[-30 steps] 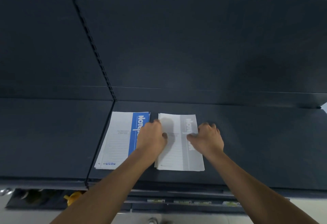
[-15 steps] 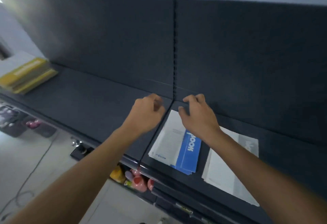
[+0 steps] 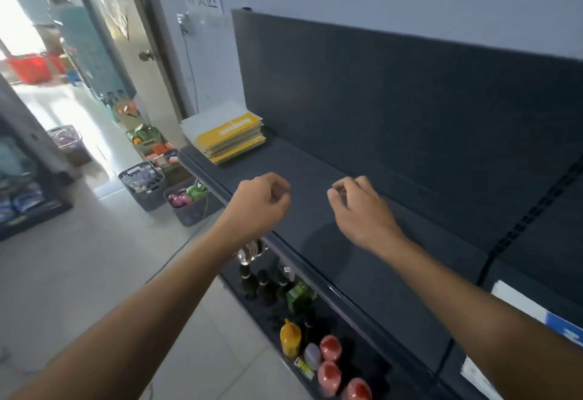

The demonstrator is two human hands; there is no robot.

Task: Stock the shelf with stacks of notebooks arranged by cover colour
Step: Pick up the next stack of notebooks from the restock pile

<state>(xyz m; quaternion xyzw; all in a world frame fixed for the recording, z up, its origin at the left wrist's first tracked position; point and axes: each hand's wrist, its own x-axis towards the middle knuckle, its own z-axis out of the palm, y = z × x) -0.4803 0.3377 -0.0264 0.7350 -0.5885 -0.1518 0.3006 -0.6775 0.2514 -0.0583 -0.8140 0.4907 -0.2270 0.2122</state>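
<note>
Left hand (image 3: 258,204) and right hand (image 3: 359,210) both clenched loosely, fingers curled in, grasping nothing, side by side above the dark grey metal shelf (image 3: 315,169). Stack of yellow-covered paper notebooks (image 3: 230,141) sits far beyond the left hand, at the shelf's end, well apart from it. White-and-blue notebook (image 3: 530,301) lies back along the right forearm, partly hidden.
</note>
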